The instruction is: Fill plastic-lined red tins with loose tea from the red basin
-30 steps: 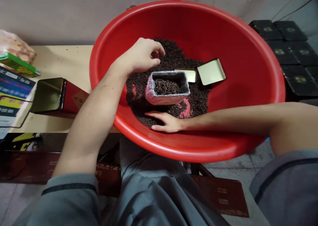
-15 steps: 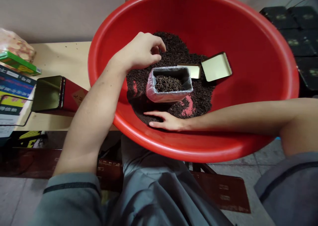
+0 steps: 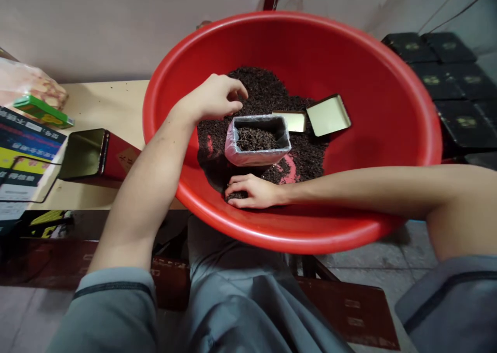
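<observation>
Loose dark tea leaves (image 3: 256, 81) lie heaped in a large red basin (image 3: 373, 84). Among them stands a plastic-lined rectangular container (image 3: 252, 158), part filled with tea. My left hand (image 3: 221, 95) hovers behind its left corner, fingers loosely bent, thumb apart, nothing visible in it. In front of the container, my right hand (image 3: 254, 191) curls its fingers round some tea leaves at the basin's near side. Two pale-lined tin lids (image 3: 329, 116) rest on the tea to the right of the container.
Left of the basin, an open red tin (image 3: 116, 156) lies on its side on the wooden table (image 3: 104, 97). A green box (image 3: 44, 112) and a plastic bag of food (image 3: 34, 84) are behind it. Several black tins (image 3: 464, 122) stand at the right.
My right hand's fingers have gone from stretched out over the tea to curled round some leaves. My left hand keeps its pose above the heap. The camera view has shifted a little.
</observation>
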Available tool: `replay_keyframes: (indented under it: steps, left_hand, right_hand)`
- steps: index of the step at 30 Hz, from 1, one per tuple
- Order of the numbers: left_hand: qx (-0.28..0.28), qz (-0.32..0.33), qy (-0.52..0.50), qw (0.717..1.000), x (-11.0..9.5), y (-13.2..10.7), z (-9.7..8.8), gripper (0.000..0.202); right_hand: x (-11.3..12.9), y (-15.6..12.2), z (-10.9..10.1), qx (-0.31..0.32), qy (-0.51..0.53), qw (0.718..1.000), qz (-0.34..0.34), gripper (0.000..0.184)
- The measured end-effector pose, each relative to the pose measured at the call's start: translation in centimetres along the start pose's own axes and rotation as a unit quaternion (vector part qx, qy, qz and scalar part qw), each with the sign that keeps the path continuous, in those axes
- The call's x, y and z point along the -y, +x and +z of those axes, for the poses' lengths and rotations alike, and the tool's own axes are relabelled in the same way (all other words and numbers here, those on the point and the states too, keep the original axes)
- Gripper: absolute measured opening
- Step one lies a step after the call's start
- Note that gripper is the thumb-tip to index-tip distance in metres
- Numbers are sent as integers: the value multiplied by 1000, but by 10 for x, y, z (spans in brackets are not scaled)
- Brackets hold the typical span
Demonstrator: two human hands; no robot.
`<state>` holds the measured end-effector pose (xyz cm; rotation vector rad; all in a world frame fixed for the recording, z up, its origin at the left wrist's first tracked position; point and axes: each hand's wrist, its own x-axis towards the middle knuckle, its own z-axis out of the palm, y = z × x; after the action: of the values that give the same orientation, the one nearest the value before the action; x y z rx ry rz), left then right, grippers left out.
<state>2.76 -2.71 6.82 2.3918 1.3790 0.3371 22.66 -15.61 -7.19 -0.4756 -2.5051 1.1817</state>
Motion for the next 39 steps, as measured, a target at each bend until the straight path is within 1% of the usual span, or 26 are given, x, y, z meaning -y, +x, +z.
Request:
replay_keyframes:
  steps: [2,4,7,9,12,13,15,18,20,22,24,27,30,34,37,39]
  left_hand:
    - [3,2,7,1000,4,1,0,41]
    - [8,2,11,1000,8,1,0,41]
    - [5,-1,6,1000,11,1,0,40]
    - [0,-4,0,1000,13,1,0,39]
    - [-4,-7,1,1000,15,0,0,38]
    - [-4,-5,3,1000,15,1,0,37]
    - [-1,0,6,1000,17,1,0,37]
    - [6,0,9,1000,17,0,-1,38]
    - [9,-11,14,1000,17,-1,-1,39]
    - [11,-26,19,999,16,-2,-1,41]
    - [14,-34,19,999,17,-3,-1,41]
    - [16,-25,7,1000,21,-3,0,39]
    - [9,-20,3,1000,25,-1,1,37]
    - [12,-20,20,1000,23,-2,-2,38]
    - [42,-45,44,997,13,-5,-6,44]
    - [71,-70,55,994,5,-7,-10,47]
  right_hand:
    - [13,7,-17,24,-25,999,-10,26]
    - [29,12,-37,16,-26,1000,0,24]
    - [51,11,-68,-15,3,999,45,23]
    - [63,6,-87,-23,27,996,85,26]
    - [71,2,-111,-54,20,991,125,35]
    - [70,3,-118,-75,3,989,126,37]
    - [64,10,-128,-129,-45,985,107,37]
    - [43,27,-134,-198,-140,969,47,31]
    - [28,36,-132,-211,-198,957,5,27]
    - [15,39,-128,-181,-237,954,-32,25]
    - [8,37,-126,-129,-267,953,-59,28]
    - [10,26,-124,-69,-315,945,-58,36]
    - [14,16,-124,-47,-341,938,-47,43]
    - [13,11,-122,-20,-329,943,-51,50]
    - [12,10,-127,-8,-331,942,-47,52]
    - [14,6,-135,-2,-331,942,-57,49]
